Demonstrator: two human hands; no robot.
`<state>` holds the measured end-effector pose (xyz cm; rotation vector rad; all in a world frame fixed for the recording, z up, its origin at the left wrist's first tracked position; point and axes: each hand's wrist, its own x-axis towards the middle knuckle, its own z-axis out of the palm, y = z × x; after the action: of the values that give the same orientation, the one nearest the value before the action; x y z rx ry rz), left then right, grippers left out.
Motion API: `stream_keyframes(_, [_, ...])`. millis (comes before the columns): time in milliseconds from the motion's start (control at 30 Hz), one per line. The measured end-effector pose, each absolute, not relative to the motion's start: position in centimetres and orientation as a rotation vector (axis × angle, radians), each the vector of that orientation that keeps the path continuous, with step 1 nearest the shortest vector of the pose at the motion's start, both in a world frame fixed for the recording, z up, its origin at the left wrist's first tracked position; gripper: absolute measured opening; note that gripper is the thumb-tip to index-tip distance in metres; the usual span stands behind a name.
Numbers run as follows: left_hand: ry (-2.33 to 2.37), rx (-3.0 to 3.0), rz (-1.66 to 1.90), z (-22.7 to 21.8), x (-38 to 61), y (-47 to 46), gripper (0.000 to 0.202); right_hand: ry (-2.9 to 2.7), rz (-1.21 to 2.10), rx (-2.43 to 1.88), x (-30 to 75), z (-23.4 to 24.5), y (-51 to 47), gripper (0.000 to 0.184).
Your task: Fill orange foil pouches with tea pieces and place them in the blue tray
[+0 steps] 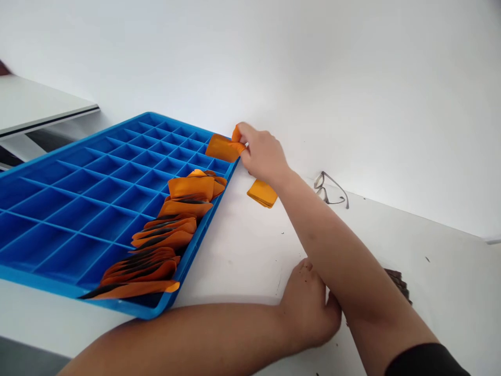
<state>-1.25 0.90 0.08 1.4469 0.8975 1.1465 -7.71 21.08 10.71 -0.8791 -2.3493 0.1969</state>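
Pinching an orange packet point(224, 148) in my right hand point(262, 154), I hold it with my fingers closed on its end, just over the far corner of the blue tray point(187, 259). More packets point(172, 230) fill the tray's outer row, leaning on one another, which seems to keep them from toppling. A small stack of packets point(262, 193) lies on the worktop point(250, 261) just beside the tray, placed within easy reach. My left hand point(309, 308) rests curled under my right forearm point(332, 261); I cannot tell whether it holds anything. Glasses point(331, 189) lie farther along.
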Motion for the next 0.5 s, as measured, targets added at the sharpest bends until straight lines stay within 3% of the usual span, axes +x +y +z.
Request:
stream_keyframes(100, [0.961,1.435,1.121,-0.1,-1.2,0.9,0.046,-2.483,0.109,-0.880,-8.9,9.6,22.0,0.028])
stream_keyframes(300, [0.987,1.544,0.995,-0.2,-1.3,0.6,0.062,-2.657,0.189,-0.624,-9.2,10.3,23.1,0.025])
stream_keyframes(500, [0.968,1.593,0.986,-0.4,-1.2,0.5,0.064,-2.752,0.026,-0.790,-9.9,10.7,24.7,0.031])
